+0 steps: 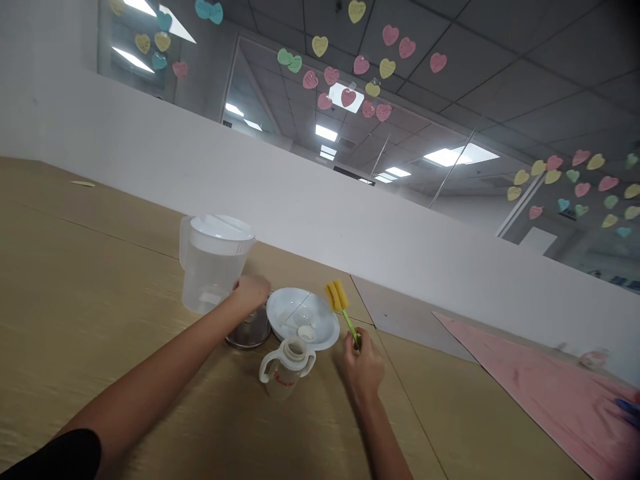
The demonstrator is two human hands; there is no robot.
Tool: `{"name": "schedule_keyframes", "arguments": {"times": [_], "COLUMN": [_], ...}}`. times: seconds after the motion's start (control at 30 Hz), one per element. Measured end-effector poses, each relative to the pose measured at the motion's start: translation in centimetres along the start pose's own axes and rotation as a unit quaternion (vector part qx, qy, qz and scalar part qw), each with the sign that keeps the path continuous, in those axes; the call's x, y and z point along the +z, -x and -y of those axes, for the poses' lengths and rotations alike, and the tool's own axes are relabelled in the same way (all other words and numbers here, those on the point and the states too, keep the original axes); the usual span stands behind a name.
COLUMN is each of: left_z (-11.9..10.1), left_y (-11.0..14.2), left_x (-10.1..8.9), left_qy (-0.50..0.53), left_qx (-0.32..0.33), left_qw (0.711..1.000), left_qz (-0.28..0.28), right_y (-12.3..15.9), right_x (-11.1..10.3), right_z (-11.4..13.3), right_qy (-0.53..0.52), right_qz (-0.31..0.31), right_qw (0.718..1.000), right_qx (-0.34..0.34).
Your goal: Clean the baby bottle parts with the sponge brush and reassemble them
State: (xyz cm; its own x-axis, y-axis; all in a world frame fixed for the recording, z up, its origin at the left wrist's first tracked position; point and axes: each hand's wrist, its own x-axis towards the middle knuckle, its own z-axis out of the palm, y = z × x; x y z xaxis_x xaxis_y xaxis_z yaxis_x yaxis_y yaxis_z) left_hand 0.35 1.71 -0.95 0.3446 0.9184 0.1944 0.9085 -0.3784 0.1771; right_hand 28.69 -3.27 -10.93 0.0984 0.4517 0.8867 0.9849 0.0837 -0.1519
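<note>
Wood-grain tabletop (pixel 100 280) runs across the view below a white partition (pixel 250 180), with paper hearts (pixel 320 45) in pink, yellow, green and blue high above it. Starting on the left, a black sleeve (pixel 60 457) leads up the bare left arm to the action. Just beyond sits a clear plastic pitcher (pixel 213 267) with a white lid, and right against it comes the left hand (pixel 251 293), fingers curled and half closed above a round metal disc (pixel 255 335); can't tell from here whether it has hold of anything. Next along, a white bowl (pixel 303 317) with a small white piece (pixel 307 333) lying inside, and just in front of the bowl stands a two-handled baby bottle (pixel 287 370), uncapped, red lettering on its side. Now the right hand (pixel 363 367), closed in a firm pinch around the green handle of a sponge bottle brush (pixel 337 295), yellow head up beside the bowl. Out to the right, a pink sheet (pixel 550 400) lies on the table, and a blurred blue shape (pixel 627 410) at the frame edge is too smeared to call.
</note>
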Motion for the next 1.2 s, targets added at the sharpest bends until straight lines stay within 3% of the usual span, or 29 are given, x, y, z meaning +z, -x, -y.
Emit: {"name": "schedule_keyframes", "arguments": {"times": [0.13,0.27,0.43,0.77,1.2], "left_z": [-2.4,-4.1,-4.1,-4.8,-5.1], "left_y": [-0.6,-1.0,-1.2,-1.1,-1.0], "left_x": [-0.4,2.4,5.0,4.7,5.0], "left_qy": [0.010,0.044,0.081,0.114,0.159], "left_qx": [0.051,0.126,0.156,0.176,0.192], "left_qw": [0.998,0.991,0.984,0.978,0.967], "left_qz": [-0.042,-0.032,-0.002,0.000,-0.050], "right_y": [0.0,0.0,0.2,0.2,0.2], "right_x": [-0.1,-0.2,0.3,0.1,0.1], "right_z": [0.2,0.2,-0.3,-0.1,0.0], "right_qy": [-0.003,-0.006,-0.001,0.008,0.001], "right_qz": [0.012,0.016,0.031,0.047,0.068], "right_qw": [1.000,1.000,1.000,0.999,0.997], "right_qx": [0.003,0.017,0.004,0.022,0.021]}}
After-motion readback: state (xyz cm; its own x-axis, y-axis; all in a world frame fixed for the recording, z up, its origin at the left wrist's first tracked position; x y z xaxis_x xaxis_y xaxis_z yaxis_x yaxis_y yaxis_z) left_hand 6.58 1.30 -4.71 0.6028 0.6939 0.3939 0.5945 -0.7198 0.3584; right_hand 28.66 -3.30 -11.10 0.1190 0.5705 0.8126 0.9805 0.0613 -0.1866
